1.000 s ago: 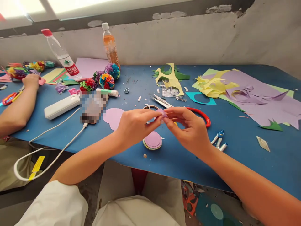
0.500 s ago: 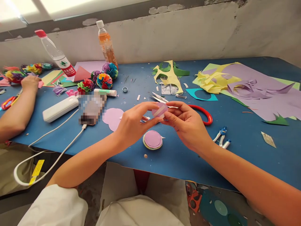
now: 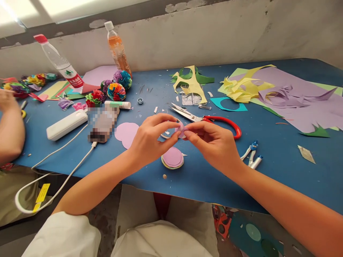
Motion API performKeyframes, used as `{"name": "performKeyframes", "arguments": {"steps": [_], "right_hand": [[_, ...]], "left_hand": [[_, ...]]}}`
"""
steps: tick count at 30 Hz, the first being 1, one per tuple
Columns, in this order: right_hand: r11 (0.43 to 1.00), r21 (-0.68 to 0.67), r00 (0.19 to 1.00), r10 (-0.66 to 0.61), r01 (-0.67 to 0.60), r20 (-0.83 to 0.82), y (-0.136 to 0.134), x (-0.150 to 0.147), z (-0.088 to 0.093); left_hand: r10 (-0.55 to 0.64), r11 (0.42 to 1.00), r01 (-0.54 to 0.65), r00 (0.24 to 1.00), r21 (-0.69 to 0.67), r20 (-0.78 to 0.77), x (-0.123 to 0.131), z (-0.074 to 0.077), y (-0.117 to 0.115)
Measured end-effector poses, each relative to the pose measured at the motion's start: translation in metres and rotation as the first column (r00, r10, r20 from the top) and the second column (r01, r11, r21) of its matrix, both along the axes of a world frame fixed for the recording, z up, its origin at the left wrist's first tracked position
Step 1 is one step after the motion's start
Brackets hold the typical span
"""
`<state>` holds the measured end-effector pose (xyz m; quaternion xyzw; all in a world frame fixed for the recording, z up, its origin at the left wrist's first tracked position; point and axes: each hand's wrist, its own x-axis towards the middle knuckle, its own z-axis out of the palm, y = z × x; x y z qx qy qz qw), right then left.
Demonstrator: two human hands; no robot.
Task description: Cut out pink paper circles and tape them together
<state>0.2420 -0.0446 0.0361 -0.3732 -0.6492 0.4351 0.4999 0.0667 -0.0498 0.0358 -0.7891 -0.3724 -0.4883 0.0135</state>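
Observation:
A small piece of light purple paper (image 3: pixel 181 130), curled or folded, is pinched between my two hands above the table. My left hand (image 3: pixel 155 137) grips its left side with thumb and fingers. On the other side, my right hand (image 3: pixel 211 142) pinches it with thumb and forefinger. Just below lies a stack of round paper discs (image 3: pixel 173 157), a purple one on top. Purple paper circles (image 3: pixel 127 135) rest partly behind my left hand. Behind my right hand are scissors (image 3: pixel 225 123) with red handles, blades parted.
A compass (image 3: pixel 252 153) lies right of my right hand. Paper scraps (image 3: pixel 302 107) cover the right back. To the left are a phone (image 3: pixel 103 123), a white power bank (image 3: pixel 66 125), a glue stick (image 3: pixel 118 105), paper flowers (image 3: pixel 116 91) and two bottles (image 3: pixel 118 50). Another person's arm (image 3: pixel 12 128) rests far left.
The purple paper has turned and is more curled between my fingers. My right fingers have closed in, uncovering more of the scissors. The other person's arm has moved left.

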Motion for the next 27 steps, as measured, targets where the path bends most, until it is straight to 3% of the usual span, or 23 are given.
{"name": "performKeyframes", "arguments": {"steps": [3,7,20,27], "right_hand": [[0.996,0.091,0.995,-0.023,0.014,0.099,-0.0019,0.0008,-0.0015],[0.993,0.116,0.987,-0.020,0.001,0.160,-0.0015,0.0016,-0.0037],[0.994,0.095,0.985,0.045,-0.062,0.164,0.0007,0.0040,-0.0038],[0.994,0.034,0.993,0.105,-0.107,0.052,0.0008,0.0031,-0.0058]], "left_hand": [[-0.032,0.995,0.038,0.997,-0.094,0.065,0.0015,0.0005,-0.0030],[-0.026,0.974,0.054,0.992,-0.220,0.124,0.0022,0.0007,-0.0057],[-0.008,0.990,0.017,0.998,-0.143,0.066,0.0013,-0.0016,-0.0040],[-0.002,0.991,0.015,0.995,-0.135,0.098,0.0024,-0.0014,-0.0036]]}}
